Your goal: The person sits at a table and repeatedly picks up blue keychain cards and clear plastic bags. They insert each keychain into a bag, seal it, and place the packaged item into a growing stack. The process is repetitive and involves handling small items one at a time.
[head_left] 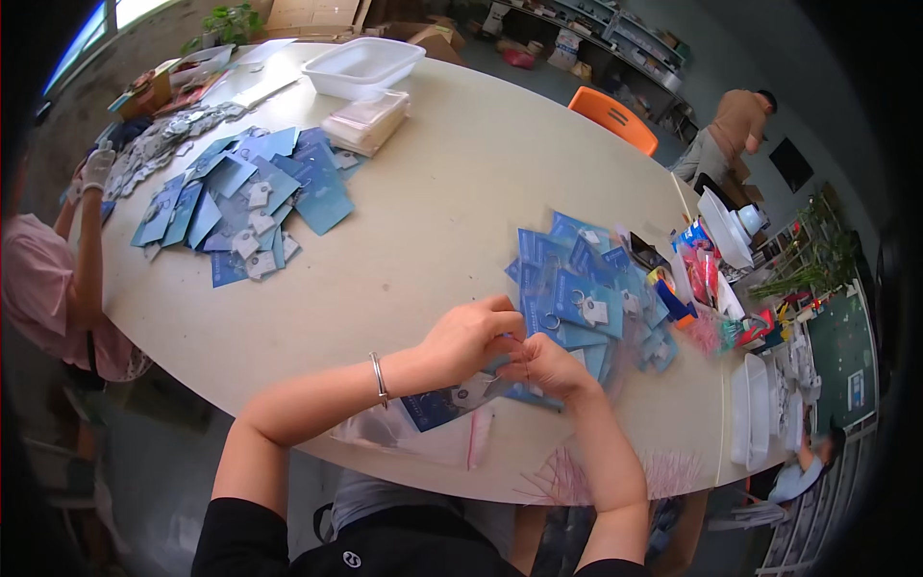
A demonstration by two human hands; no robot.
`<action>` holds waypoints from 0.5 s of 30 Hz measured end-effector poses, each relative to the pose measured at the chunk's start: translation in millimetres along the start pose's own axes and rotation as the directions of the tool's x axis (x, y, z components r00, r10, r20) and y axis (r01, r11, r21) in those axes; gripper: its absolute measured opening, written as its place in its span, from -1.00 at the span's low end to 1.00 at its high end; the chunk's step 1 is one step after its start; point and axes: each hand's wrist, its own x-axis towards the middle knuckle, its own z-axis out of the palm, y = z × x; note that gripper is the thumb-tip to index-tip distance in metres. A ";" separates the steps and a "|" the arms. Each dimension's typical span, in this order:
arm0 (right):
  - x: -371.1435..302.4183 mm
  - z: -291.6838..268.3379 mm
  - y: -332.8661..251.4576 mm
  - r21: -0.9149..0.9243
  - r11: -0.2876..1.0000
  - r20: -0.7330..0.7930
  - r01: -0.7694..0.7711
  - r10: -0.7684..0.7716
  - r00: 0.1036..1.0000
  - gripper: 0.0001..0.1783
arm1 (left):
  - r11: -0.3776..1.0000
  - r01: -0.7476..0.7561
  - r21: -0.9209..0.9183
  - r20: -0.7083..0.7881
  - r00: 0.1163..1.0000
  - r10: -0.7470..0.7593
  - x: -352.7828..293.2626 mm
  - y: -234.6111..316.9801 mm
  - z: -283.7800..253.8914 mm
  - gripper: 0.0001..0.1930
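while cards [569, 287] strew the table [413, 231], plants [229, 27] stand beyond.

head-worn wide fisheye view, looking down and forward, fingers [498, 306] close below, table [423, 221] stretching beyond

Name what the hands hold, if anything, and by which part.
Left hand and right hand meet closely; whether their grip holds anything, and by which part, cannot be told.
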 end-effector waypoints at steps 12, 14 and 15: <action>-58.5 -181.9 26.8 -0.058 0.983 -0.815 -0.174 0.054 0.577 -0.87 | 0.832 0.091 0.547 -0.018 0.995 -0.097 -80.0 -39.0 0.9 -0.59; -42.2 -179.6 12.2 -0.477 0.728 -0.865 -0.493 -0.289 0.411 -0.78 | 0.904 0.095 0.416 0.127 0.979 -0.162 -79.1 -44.3 -4.2 -0.63; -19.3 -148.1 -15.8 -0.664 0.369 -0.708 -0.650 -0.591 0.388 -0.70 | 0.931 0.119 0.344 0.203 0.959 -0.197 -80.9 -44.5 -4.9 -0.66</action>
